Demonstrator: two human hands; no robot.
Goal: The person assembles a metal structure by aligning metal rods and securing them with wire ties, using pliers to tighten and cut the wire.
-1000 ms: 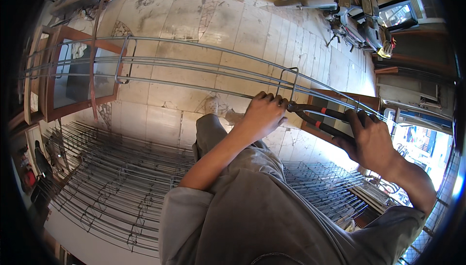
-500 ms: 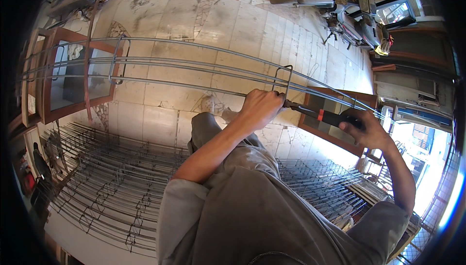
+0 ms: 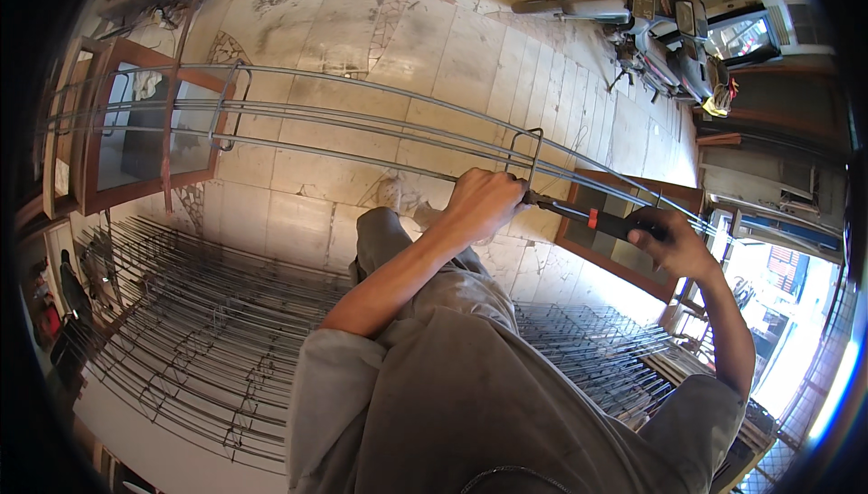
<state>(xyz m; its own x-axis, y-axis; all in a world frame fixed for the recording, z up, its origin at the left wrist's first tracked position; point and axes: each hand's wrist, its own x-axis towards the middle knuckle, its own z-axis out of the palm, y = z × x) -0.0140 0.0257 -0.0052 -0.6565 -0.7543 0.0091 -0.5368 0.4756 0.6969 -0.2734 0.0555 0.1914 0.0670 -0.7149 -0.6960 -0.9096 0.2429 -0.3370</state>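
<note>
A long rebar cage [image 3: 362,121] of thin steel bars stretches across in front of me. My left hand [image 3: 488,198] is closed around its near bar, beside an upright square stirrup [image 3: 537,152]. In my right hand [image 3: 674,243] is the black grip of a tie-wire twister [image 3: 610,222] with a red band and a slim metal shaft. The shaft's tip meets the bar right at my left hand; the fingers hide the exact contact and any wire there. Another stirrup [image 3: 231,105] sits on the bars farther left.
Stacked rebar cages [image 3: 208,331] lie at the lower left, and more bars [image 3: 597,340] lie right of my legs. Wood-framed glass panels [image 3: 149,132] stand under the cage's left end. A motorcycle [image 3: 669,51] is parked at the upper right on the tiled floor [image 3: 434,51].
My right hand and the twister's grip have shifted slightly left and toward me. My left hand keeps its hold on the bar.
</note>
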